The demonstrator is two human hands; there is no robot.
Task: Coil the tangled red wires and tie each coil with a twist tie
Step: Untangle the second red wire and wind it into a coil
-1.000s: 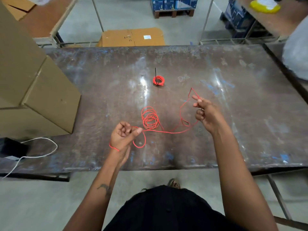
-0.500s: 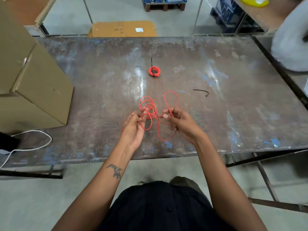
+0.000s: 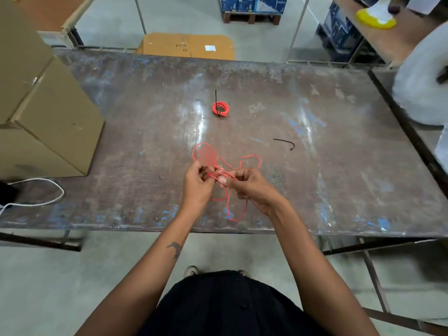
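Observation:
A loose red wire [image 3: 251, 158] is held over the near middle of the metal table [image 3: 339, 166]. My left hand [image 3: 197, 183] pinches a blurred bundle of its loops, and my right hand [image 3: 247, 186] pinches a strand close beside it. More loops hang below and spread to the right of my hands. Farther back lies a small finished red coil [image 3: 220, 108] bound with a black tie that sticks up. A loose black twist tie [image 3: 286, 142] lies on the table to the right of my hands.
Large cardboard boxes [image 3: 41, 112] stand on the table's left part. A white cable [image 3: 41, 192] loops near the front left edge. A white wrapped roll [image 3: 421, 83] sits at the right. Flat cardboard [image 3: 186, 46] lies on the floor behind the table.
My hands came together from apart, the right moving left toward the left. The stretched strand has gathered into loops held between both hands, now a little nearer the front edge.

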